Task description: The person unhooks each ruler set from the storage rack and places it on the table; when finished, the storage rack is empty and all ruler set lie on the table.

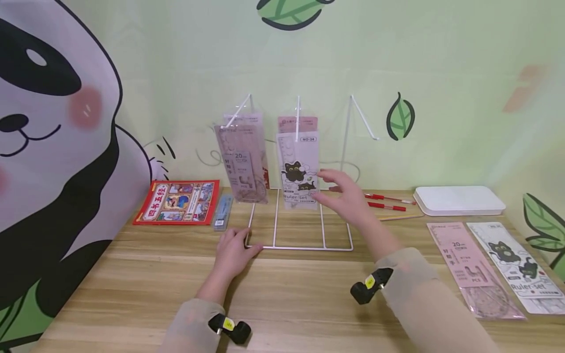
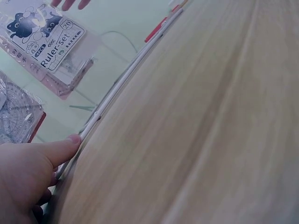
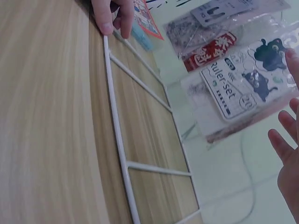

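Note:
A white wire display rack (image 1: 300, 248) stands on the wooden table, with three hooks sloping up. My left hand (image 1: 233, 252) holds its front left corner, thumb along the front wire (image 2: 112, 95). From the middle hook hangs a white ruler set (image 1: 300, 169) with black cats, a pink pack (image 1: 287, 122) behind it. My right hand (image 1: 346, 198) is at the white pack's right edge, thumb and fingers spread apart; in the right wrist view the fingers (image 3: 282, 140) grip nothing. Pink ruler sets (image 1: 242, 164) hang on the left hook. The right hook (image 1: 364, 117) carries no pack.
Right of the rack lie another pink ruler set (image 1: 474, 264), a white cat ruler set (image 1: 518, 264), a white case (image 1: 459, 200), red pens (image 1: 387, 207) and a pencil (image 1: 400, 217). A red book (image 1: 176, 202) and a blue pack (image 1: 222, 212) lie left.

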`<action>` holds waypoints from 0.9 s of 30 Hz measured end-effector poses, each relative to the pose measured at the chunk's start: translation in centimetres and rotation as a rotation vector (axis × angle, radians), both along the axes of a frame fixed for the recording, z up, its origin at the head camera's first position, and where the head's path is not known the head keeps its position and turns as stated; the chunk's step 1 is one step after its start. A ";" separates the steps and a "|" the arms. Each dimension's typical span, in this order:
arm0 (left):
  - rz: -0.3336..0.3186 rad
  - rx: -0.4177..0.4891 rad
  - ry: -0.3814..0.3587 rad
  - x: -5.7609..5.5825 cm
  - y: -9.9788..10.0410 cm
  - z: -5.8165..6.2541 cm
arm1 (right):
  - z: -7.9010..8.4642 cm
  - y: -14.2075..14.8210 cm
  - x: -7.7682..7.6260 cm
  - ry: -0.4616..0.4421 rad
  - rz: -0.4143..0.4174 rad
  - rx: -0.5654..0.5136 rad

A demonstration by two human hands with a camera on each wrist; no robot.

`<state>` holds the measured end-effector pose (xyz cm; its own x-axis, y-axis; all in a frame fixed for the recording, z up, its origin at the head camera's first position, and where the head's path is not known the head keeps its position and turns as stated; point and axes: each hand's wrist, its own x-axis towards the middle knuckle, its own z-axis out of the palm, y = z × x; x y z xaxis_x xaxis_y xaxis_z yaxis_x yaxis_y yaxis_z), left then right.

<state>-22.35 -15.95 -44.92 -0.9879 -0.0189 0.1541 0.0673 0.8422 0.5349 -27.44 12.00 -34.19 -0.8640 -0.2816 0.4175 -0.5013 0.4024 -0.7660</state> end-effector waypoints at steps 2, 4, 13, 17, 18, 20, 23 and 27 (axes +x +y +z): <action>-0.003 0.000 0.003 0.0 0.0 0.0 | 0.3 -0.4 -0.2 0.017 0.010 0.009; -0.005 -0.002 0.006 0.0 0.1 0.0 | 0.5 -0.8 -0.4 0.028 0.017 0.020; -0.006 -0.008 0.007 0.0 0.1 0.0 | 1.2 -2.6 -0.7 -0.004 0.014 0.022; -0.005 -0.002 0.002 0.0 0.1 0.0 | 1.1 -2.8 -0.6 -0.034 0.000 -0.020; -0.004 0.001 -0.002 0.0 0.1 0.0 | 1.1 -2.8 -0.6 -0.046 -0.006 -0.039; -0.006 0.001 -0.001 0.0 0.1 0.1 | 1.1 -2.6 -0.5 -0.077 -0.022 -0.083; -0.009 -0.002 0.001 0.0 0.1 0.1 | 1.2 -2.2 -0.3 -0.086 -0.064 -0.123; -0.008 -0.007 0.008 0.0 0.1 0.1 | 1.4 -1.8 -0.1 -0.050 -0.110 -0.127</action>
